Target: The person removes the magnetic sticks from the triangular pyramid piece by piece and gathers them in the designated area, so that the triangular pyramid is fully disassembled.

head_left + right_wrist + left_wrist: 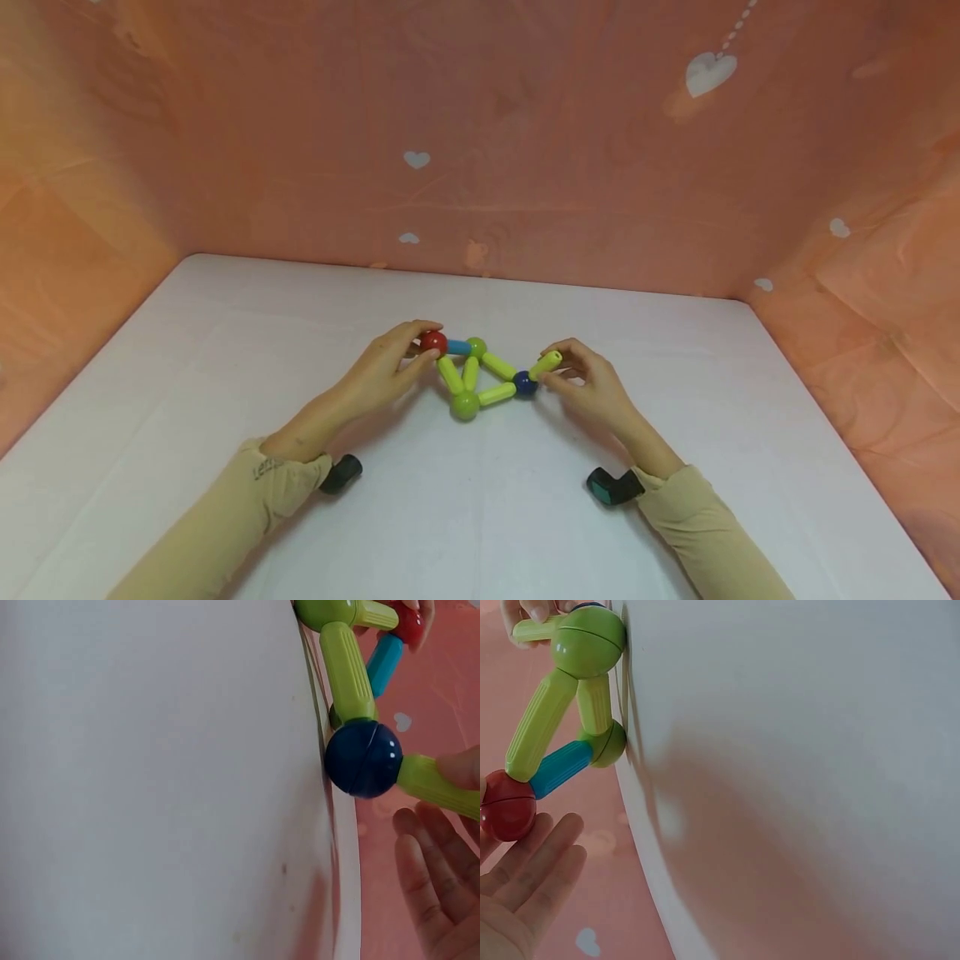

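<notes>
At the middle of the white table point(225, 350), the left hand point(386, 367) pinches the red ball point(433, 342) while the right hand point(592, 383) holds a green rod point(546, 363) against the blue ball point(525, 383), likely mid-joining, so the next move probably calls for steadying the frame.

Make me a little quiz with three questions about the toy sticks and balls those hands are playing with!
1. True or false: the left hand pinches the red ball.
2. Which stick does the right hand hold? A) the blue stick B) the loose-ended green stick C) a yellow block
3. Fill in: that green stick joins the dark ___ ball.

Key: 1 true. 2 B. 3 blue.
</notes>
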Action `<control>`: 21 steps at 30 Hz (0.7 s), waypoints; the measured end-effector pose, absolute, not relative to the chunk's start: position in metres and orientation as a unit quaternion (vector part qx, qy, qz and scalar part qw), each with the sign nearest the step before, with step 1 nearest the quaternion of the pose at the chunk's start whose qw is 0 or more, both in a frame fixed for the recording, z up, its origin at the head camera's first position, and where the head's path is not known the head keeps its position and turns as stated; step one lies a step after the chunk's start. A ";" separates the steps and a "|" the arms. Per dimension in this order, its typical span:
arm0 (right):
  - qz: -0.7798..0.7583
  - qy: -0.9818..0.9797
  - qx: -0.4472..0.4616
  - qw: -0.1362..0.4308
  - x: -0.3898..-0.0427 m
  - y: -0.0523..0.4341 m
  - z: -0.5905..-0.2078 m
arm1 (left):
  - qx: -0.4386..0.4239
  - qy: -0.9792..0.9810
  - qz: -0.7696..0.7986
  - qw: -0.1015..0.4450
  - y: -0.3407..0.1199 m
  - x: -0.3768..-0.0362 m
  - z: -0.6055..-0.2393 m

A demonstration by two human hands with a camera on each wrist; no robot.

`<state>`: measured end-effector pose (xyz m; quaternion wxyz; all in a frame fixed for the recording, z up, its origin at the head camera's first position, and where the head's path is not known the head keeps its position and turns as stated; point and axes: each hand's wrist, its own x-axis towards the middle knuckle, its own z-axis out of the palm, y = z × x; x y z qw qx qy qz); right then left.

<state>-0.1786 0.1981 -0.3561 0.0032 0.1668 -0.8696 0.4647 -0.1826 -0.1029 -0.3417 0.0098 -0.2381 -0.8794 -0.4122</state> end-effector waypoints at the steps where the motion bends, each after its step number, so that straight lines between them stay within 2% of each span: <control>1: 0.463 -0.871 0.164 0.002 -0.178 0.199 -0.356 | -0.238 -0.880 -0.412 0.008 -0.103 -0.183 -0.342; 21: 0.447 -0.880 0.159 -0.012 -0.177 0.212 -0.358 | -0.230 -0.891 -0.391 0.010 -0.115 -0.183 -0.348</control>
